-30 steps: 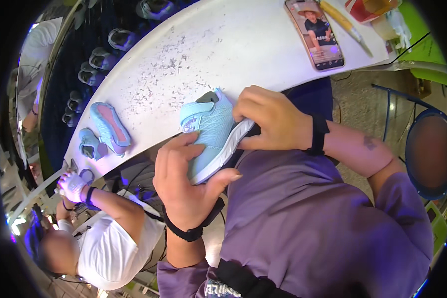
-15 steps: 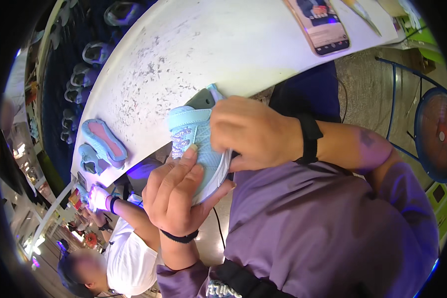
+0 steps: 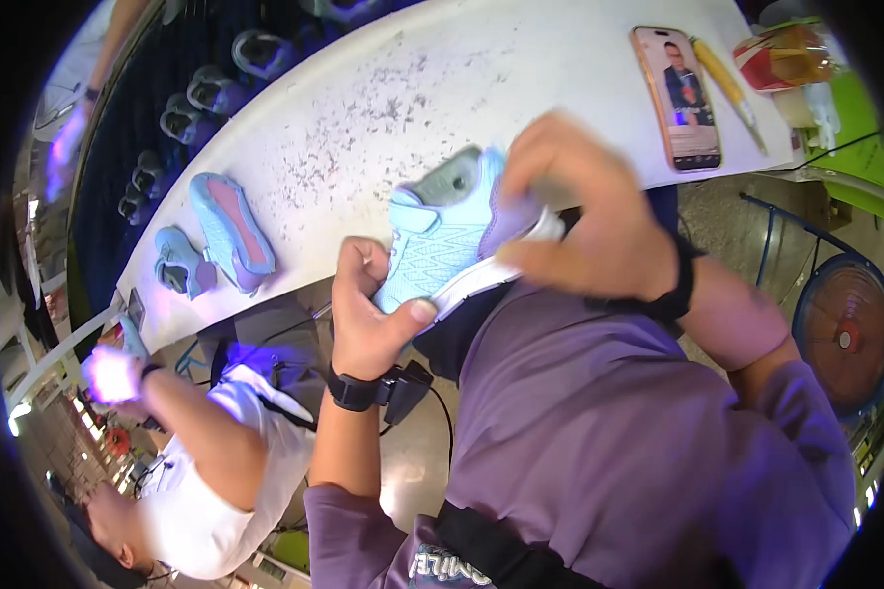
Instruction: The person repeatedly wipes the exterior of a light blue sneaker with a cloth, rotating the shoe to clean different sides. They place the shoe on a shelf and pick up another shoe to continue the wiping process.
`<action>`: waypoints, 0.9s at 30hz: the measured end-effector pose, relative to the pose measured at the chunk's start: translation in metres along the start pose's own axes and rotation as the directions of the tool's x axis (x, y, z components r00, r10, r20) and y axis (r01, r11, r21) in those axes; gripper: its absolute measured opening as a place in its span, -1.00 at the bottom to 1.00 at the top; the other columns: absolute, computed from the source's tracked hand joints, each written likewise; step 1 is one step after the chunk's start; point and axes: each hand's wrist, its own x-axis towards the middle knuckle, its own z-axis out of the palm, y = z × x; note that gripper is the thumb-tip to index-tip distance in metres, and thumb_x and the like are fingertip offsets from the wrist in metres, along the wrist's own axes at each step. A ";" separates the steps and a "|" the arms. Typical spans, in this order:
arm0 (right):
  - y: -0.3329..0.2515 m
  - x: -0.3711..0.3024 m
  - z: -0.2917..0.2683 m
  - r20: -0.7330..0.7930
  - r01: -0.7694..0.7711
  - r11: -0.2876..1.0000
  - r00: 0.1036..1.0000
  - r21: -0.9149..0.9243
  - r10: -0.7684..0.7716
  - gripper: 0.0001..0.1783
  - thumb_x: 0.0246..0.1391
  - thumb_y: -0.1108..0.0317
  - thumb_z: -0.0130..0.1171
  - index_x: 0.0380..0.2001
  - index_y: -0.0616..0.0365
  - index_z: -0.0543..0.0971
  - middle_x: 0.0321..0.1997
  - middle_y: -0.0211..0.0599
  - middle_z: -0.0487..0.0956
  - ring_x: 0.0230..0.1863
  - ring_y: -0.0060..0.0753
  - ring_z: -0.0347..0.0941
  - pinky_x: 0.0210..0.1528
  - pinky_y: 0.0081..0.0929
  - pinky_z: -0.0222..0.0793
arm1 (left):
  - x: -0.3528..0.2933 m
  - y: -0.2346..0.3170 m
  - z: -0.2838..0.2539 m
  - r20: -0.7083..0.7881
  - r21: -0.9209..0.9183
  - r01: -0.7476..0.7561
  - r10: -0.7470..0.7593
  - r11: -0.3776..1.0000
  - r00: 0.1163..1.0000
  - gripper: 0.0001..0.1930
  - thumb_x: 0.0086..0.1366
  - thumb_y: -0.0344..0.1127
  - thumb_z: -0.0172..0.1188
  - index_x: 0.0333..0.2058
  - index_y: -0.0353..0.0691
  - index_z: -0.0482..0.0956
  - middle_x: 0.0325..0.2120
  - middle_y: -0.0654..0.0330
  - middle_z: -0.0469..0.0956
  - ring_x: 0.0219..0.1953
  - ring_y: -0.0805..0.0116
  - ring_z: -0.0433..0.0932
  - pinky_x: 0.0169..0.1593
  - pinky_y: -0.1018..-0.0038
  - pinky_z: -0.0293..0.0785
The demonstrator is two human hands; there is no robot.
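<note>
One held shoe (image 3: 437,250), shirt lettering (image 3: 447,566) unclear

Lit phone (image 3: 682,98) beside yellow-handled tool (image 3: 728,88), round fan (image 3: 843,319) at right

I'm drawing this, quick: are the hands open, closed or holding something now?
Left hand: closed on the front of the light blue shoe.
Right hand: at the shoe's other end, blurred; can't tell if it grips.

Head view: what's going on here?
A person in a purple top is handling a light-blue sneaker. The left grip holds it near the toe; the right grip, blurred, is at the heel, and how firmly it holds is unclear. Two light-blue shoe uppers lie left on the white table. A co-worker sits lower left.
</note>
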 end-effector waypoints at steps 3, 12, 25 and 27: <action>-0.004 0.023 -0.032 -0.010 -0.198 0.837 0.972 0.510 0.236 -0.40 0.18 -0.11 0.21 -0.02 0.21 0.45 -0.02 -0.16 0.56 0.05 -0.33 0.51 0.12 -0.37 0.42 | 0.028 0.032 0.052 -0.070 -0.251 -0.301 0.293 0.920 0.954 0.08 -0.17 -0.08 0.61 0.27 -0.25 0.13 -0.07 -0.01 0.51 -0.02 0.11 0.56 0.11 0.29 0.46; 0.001 0.059 -0.023 0.076 -0.107 0.838 0.994 0.535 0.078 -0.40 0.32 -0.08 -0.04 0.13 0.23 0.46 0.05 -0.14 0.54 0.13 -0.34 0.46 0.18 -0.35 0.36 | 0.064 0.119 0.054 0.168 0.674 -0.409 0.412 0.615 0.896 -0.37 -0.24 -0.16 0.63 -0.19 -0.31 0.56 -0.48 0.05 0.65 -0.37 0.20 0.70 -0.21 0.37 0.60; -0.007 0.086 0.001 0.382 -0.240 0.886 0.921 0.397 0.078 -0.61 -0.21 0.42 0.31 -0.20 0.20 0.58 -0.18 -0.26 0.57 -0.07 -0.37 0.51 0.02 -0.46 0.39 | 0.061 0.074 0.010 0.045 0.496 -0.218 0.225 0.841 0.973 -0.41 -0.20 -0.30 0.59 -0.14 -0.38 0.60 -0.35 0.19 0.67 -0.28 0.47 0.62 -0.12 0.46 0.55; 0.019 0.081 0.009 0.139 -0.082 0.814 0.990 0.574 0.002 -0.66 -0.20 0.46 0.24 -0.23 0.20 0.56 -0.18 -0.28 0.55 -0.06 -0.39 0.50 0.06 -0.44 0.37 | 0.059 0.055 0.001 -0.005 0.305 -0.159 0.168 0.939 0.986 -0.39 -0.19 -0.30 0.58 -0.11 -0.39 0.58 -0.30 0.18 0.66 -0.25 0.45 0.62 -0.08 0.45 0.55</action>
